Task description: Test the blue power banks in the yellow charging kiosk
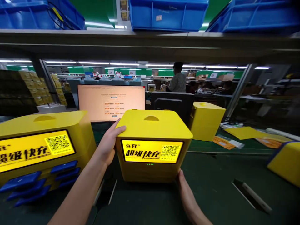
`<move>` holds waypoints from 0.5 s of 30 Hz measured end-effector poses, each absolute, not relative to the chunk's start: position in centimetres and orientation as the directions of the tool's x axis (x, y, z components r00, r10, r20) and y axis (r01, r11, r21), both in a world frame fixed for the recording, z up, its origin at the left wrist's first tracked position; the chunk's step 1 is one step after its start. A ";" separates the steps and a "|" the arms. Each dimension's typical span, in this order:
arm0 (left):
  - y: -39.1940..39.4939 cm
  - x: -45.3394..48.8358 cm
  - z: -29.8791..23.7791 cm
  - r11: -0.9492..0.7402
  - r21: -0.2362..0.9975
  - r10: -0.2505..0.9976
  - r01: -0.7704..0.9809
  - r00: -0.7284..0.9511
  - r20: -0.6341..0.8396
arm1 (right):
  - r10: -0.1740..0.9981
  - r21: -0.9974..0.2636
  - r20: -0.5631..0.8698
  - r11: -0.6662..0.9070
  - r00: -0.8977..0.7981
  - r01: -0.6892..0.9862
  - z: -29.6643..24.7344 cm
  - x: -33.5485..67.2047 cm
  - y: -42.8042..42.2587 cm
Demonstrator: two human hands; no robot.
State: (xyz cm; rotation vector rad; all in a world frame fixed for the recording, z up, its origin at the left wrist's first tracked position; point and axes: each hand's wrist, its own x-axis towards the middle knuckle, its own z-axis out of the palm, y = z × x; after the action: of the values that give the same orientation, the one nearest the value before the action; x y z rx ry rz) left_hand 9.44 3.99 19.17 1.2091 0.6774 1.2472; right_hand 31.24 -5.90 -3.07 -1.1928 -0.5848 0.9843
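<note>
A yellow charging-station box (152, 131) with a lit front screen and a QR code stands on the dark green bench in front of me. My left hand (109, 143) presses flat against its left side, thumb on the top edge. My right hand (184, 187) grips its lower right corner, fingers partly hidden behind the box. Both hands hold the box between them.
A second yellow box (42, 143) with blue power banks in its slots stands at the left. Behind are a lit monitor (111, 101), a third yellow box (206, 120) and a person standing at the far bench (178, 79). Another yellow box (284, 165) sits at the right edge. Blue bins (167, 14) rest on a shelf overhead.
</note>
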 end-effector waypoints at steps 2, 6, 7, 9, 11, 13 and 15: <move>5.2 9.8 19.2 -0.108 0.939 0.946 -0.325 0.257 0.198 | 0.885 -0.949 -0.079 0.074 0.459 -0.305 -3.2 31.1 -5.5; 6.1 10.0 19.1 -0.087 0.940 0.952 -0.329 0.250 0.176 | 0.894 -0.970 -0.084 0.028 0.439 -0.242 -2.5 31.1 -5.7; 6.2 10.1 19.1 -0.080 0.941 0.954 -0.328 0.247 0.167 | 0.892 -0.973 -0.096 0.009 0.442 -0.230 -2.3 31.1 -5.9; 5.9 10.1 19.3 -0.083 0.941 0.961 -0.329 0.224 0.163 | 0.887 -0.973 -0.122 -0.018 0.445 -0.231 -2.1 31.1 -6.2; 4.7 9.8 19.3 -0.105 0.937 0.961 -0.333 0.207 0.182 | 0.885 -0.967 -0.133 -0.017 0.445 -0.254 -2.3 31.2 -6.5; 2.2 9.0 18.8 -0.153 0.931 0.963 -0.331 0.161 0.216 | 0.873 -0.961 -0.139 -0.006 0.467 -0.275 -2.8 31.5 -6.9; -1.1 7.5 17.2 -0.171 0.938 0.973 -0.301 0.096 0.208 | 0.855 -0.968 -0.131 0.000 0.502 -0.252 -3.3 31.9 -7.2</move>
State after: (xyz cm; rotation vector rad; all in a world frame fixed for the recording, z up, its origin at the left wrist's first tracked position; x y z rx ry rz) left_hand 7.50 -1.10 17.17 1.1785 0.8001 1.3773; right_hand 31.88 -7.21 -3.32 -1.2856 -0.6030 0.9579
